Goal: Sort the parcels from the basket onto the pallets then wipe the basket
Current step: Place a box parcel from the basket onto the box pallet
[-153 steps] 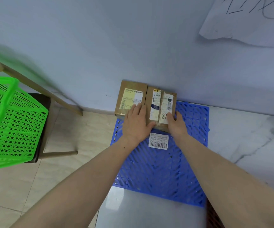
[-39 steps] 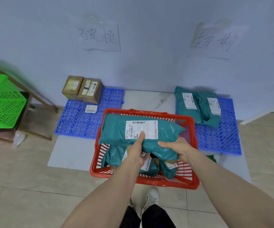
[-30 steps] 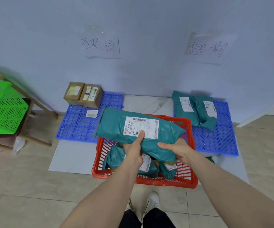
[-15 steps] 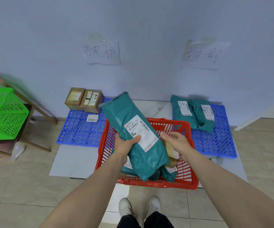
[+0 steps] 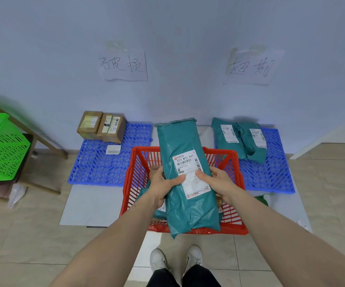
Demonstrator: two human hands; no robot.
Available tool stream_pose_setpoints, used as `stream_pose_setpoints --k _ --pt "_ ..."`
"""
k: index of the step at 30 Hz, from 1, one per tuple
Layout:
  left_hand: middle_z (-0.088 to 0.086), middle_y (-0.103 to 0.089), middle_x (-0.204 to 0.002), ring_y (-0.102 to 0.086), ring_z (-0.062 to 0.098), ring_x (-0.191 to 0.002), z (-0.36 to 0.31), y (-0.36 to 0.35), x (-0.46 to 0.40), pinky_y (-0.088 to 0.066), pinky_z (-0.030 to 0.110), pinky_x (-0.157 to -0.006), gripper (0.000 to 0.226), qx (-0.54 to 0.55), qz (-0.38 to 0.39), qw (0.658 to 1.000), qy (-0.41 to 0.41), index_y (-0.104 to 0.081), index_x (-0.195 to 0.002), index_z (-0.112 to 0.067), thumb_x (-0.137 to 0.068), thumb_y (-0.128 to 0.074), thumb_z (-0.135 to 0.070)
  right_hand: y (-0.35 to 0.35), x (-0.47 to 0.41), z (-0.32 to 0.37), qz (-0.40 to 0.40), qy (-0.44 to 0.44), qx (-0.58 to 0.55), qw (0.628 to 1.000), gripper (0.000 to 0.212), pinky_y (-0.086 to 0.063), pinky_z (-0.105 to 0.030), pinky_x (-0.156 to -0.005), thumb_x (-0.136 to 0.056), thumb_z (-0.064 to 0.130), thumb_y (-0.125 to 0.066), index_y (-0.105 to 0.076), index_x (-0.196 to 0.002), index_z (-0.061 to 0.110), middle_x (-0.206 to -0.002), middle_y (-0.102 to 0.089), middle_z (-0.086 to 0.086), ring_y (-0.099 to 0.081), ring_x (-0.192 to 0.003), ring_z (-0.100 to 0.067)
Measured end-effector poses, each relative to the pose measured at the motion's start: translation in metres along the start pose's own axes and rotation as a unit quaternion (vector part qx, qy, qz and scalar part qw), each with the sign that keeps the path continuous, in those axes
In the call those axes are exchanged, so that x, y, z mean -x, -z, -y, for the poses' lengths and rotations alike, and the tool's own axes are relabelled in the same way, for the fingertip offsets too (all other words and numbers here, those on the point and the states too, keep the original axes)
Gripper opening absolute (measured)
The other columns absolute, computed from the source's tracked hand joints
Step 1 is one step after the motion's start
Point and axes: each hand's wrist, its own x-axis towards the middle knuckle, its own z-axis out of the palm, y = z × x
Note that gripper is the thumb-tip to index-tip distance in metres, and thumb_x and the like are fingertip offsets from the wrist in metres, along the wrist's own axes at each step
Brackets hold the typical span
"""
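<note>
Most basket [image 5: 232, 162] contents behind parcel [image 5: 186, 183]

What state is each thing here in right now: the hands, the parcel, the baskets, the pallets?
Left hand: grips the teal parcel's left edge.
Right hand: grips its right edge, thumb on the label.
Teal parcel: held lengthwise above the red basket.
Red basket: on the floor, parcels left inside.
Left pallet: two cardboard boxes and a loose label.
Right pallet: two teal bags.
Green basket: tilted on a stand.

Teal parcel [image 5: 186, 179] hides most basket [image 5: 140, 172] contents.
</note>
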Motion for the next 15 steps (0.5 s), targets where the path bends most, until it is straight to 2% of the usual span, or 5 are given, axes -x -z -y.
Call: stream_pose_setpoints --k 4,6,9,15 --pt "0.010 -0.072 -0.114 -0.070 0.033 -0.104 -0.003 0.000 -0.005 -0.056 0.054 -0.089 0.060 -0.006 0.008 1.000 0.005 -0.060 -0.120 -0.016 -0.068 -0.087 -0.003 0.001 -0.004 -0.002 -0.013 -0.005 -0.002 1.000 0.037 -0.059 -0.035 -0.085 -0.081 0.028 -0.080 -0.065 -0.113 0.017 -0.110 -0.074 -0.004 -0.072 -0.097 -0.019" --pt "0.010 -0.073 -0.114 -0.070 0.032 -0.103 -0.006 0.000 -0.007 -0.056 0.054 -0.089 0.062 -0.009 0.010 1.000 0.008 -0.060 -0.122 -0.015 -0.067 -0.088 -0.003 0.000 -0.004 -0.002 -0.020 -0.007 -0.002 1.000 0.038 -0.059 -0.036 -0.085 -0.081 0.029 -0.080 -0.065 -0.114 0.018 -0.110 -0.074 -0.004 -0.072 -0.098 -0.019" --pt "0.009 -0.073 -0.113 -0.070 0.032 -0.102 -0.009 0.001 -0.010 -0.056 0.054 -0.088 0.065 -0.015 0.017 1.000 0.012 -0.060 -0.123 -0.015 -0.066 -0.089 -0.005 -0.001 -0.004 -0.001 -0.026 -0.009 -0.001 1.000 0.026 -0.059 -0.033 -0.082 -0.083 0.029 -0.079 -0.064 -0.104 0.024 -0.108 -0.073 -0.001 -0.071 -0.097 -0.017" --pt "0.008 -0.074 -0.110 -0.072 0.029 -0.099 -0.014 0.002 -0.013 -0.058 0.051 -0.085 0.062 -0.022 0.023 0.999 0.017 -0.060 -0.121 -0.016 -0.066 -0.088 -0.005 -0.002 -0.008 -0.002 -0.040 -0.010 -0.005 0.999 0.030 -0.059 -0.037 -0.085 -0.081 0.031 -0.080 -0.066 -0.106 0.021 -0.109 -0.074 -0.004 -0.072 -0.098 -0.020"
